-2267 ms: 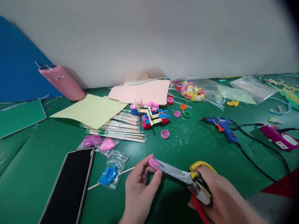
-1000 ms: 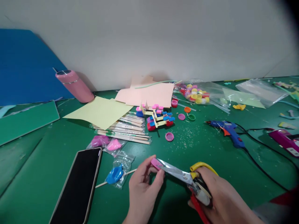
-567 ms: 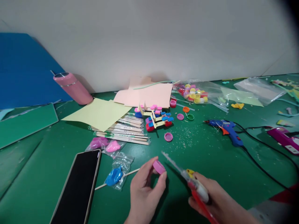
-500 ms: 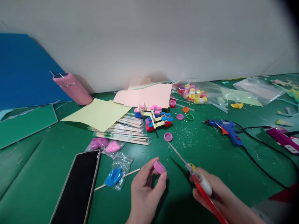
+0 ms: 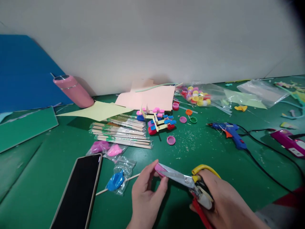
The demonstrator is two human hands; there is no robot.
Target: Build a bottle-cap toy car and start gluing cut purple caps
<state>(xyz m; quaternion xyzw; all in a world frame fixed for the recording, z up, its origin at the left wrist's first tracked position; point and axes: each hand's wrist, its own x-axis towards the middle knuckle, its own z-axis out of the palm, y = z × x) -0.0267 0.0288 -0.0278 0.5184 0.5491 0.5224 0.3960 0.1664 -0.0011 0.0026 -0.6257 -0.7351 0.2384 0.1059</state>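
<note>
Now, in the one view I have, from the camera on my head, the scissors (image 5: 188,180) have come back to the pink cap (image 5: 157,168): half a second ago the blades pointed away from it, and at present they meet its rim. I judge from this that I am partway through trimming it, though I cannot tell how deep the cut goes. The cap, a shallow ring that looks like thin, smooth plastic, is held above the green bench (image 5: 114,211), pinched between the fingers of my left hand (image 5: 147,197). The fingers of my right hand (image 5: 221,197) are wrapped around the scissors' handles, one yellow and tube-like, the other red; the blades are shiny metal. Farther back, the pale yellow paper (image 5: 95,109) has also curled upward, baring more of the straight, slim wooden sticks (image 5: 124,136) in their crinkled clear wrappers. Just beyond my left hand, soft-looking blue putty (image 5: 115,181) sits in a glossy little bag. Past the cap lies a round purple lid (image 5: 171,140) with a raised rim, beside a scatter of pale crumbs (image 5: 184,140), and to the right rests a blue glue gun (image 5: 234,135) with an orange trigger.
</note>
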